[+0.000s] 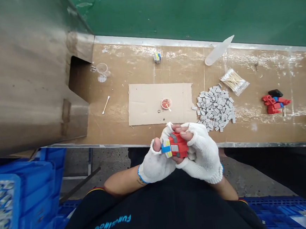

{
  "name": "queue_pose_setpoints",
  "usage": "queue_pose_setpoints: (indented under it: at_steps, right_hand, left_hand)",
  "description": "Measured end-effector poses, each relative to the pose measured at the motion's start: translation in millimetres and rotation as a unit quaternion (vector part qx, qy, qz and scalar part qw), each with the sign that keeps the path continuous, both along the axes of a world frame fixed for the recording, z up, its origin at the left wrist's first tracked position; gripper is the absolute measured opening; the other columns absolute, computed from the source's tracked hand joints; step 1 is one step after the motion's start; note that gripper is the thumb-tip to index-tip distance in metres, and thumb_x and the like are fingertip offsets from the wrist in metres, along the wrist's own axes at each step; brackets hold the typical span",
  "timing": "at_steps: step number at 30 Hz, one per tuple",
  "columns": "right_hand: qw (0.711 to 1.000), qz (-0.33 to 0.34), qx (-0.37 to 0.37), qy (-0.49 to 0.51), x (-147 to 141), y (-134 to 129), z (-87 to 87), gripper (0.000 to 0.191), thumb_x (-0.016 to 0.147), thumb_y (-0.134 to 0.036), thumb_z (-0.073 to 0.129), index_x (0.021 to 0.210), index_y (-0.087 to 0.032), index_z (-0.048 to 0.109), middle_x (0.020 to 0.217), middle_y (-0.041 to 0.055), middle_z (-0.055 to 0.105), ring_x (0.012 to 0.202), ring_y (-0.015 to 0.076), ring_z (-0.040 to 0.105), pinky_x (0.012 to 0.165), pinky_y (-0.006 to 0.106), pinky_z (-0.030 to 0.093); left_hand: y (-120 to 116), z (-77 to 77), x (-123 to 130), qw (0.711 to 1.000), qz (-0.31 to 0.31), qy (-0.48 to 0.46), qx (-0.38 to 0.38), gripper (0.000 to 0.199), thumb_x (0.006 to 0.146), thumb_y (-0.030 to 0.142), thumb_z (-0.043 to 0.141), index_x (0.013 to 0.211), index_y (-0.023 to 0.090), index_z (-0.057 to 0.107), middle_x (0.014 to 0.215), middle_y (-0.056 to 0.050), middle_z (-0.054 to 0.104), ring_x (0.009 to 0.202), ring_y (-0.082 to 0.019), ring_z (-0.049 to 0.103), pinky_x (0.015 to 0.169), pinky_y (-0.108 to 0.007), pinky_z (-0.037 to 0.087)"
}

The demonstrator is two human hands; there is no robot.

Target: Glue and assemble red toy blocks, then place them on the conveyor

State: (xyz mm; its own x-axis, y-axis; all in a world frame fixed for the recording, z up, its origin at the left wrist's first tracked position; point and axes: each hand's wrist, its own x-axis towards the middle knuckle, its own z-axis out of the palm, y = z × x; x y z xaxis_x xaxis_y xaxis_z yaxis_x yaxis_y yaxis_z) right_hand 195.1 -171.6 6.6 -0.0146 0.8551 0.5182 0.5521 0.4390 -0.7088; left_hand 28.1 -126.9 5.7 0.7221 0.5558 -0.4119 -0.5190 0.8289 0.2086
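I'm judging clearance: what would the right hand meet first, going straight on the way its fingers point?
Beyond the red toy it holds, the right hand would probably meet the left hand first; depth is unclear.

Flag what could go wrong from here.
The red and blue piece, held between the left hand and right hand at the table's near edge, might fall if it slips. The open cup with reddish contents could tip if knocked. The loose gray parts near the right hand might scatter if brushed.
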Motion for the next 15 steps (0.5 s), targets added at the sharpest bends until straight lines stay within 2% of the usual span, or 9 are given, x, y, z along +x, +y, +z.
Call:
queue_pose_setpoints:
  at_steps: [4, 6, 10, 15]
  right_hand:
    - [0.998, 0.012, -0.028, 0.05, 1.8, -3.0, -1.9, 0.068, 0.102, -0.029, 0.085, 0.165, -0.032, 0.058, 0.135, 0.0147, 0.084, 0.126, 0.0362, 0.087, 0.107, 0.059, 0.076]
    - [0.997, 0.024, -0.031, 0.06, 3.2, -3.6, -2.2, 0.07, 0.101, -0.031, 0.088, 0.165, -0.031, 0.058, 0.135, 0.0145, 0.085, 0.125, 0.0358, 0.088, 0.108, 0.058, 0.076]
    - [0.997, 0.045, -0.022, 0.06, 5.3, -2.5, -1.4, 0.073, 0.1, -0.038, 0.092, 0.165, -0.031, 0.058, 0.133, 0.0141, 0.086, 0.124, 0.0348, 0.088, 0.108, 0.055, 0.076]
    - [0.996, 0.054, -0.028, 0.058, 4.7, 0.2, 0.9, 0.073, 0.1, -0.039, 0.093, 0.163, -0.033, 0.058, 0.134, 0.014, 0.086, 0.121, 0.0356, 0.089, 0.104, 0.056, 0.076]
  left_hand:
    - [0.7, -9.4, -0.5, 0.997, -0.009, -0.018, 0.07, 0.075, 0.078, 0.07, 0.108, 0.134, 0.03, 0.077, 0.133, -0.009, 0.074, 0.09, -0.02, 0.069, 0.066, -0.027, 0.055]
    - [3.5, -13.2, -1.4, 0.995, -0.02, -0.034, 0.094, 0.076, 0.077, 0.066, 0.109, 0.135, 0.033, 0.073, 0.128, -0.007, 0.071, 0.081, -0.017, 0.065, 0.061, -0.026, 0.054]
    - [8.5, -18.8, -0.6, 0.995, -0.032, -0.039, 0.09, 0.085, 0.066, 0.061, 0.115, 0.134, 0.038, 0.069, 0.12, -0.005, 0.068, 0.079, -0.018, 0.067, 0.054, -0.023, 0.052]
    - [4.7, -29.3, 0.4, 0.998, -0.013, -0.013, 0.068, 0.101, 0.049, 0.064, 0.119, 0.13, 0.041, 0.064, 0.114, -0.004, 0.067, 0.078, -0.02, 0.067, 0.047, -0.022, 0.048]
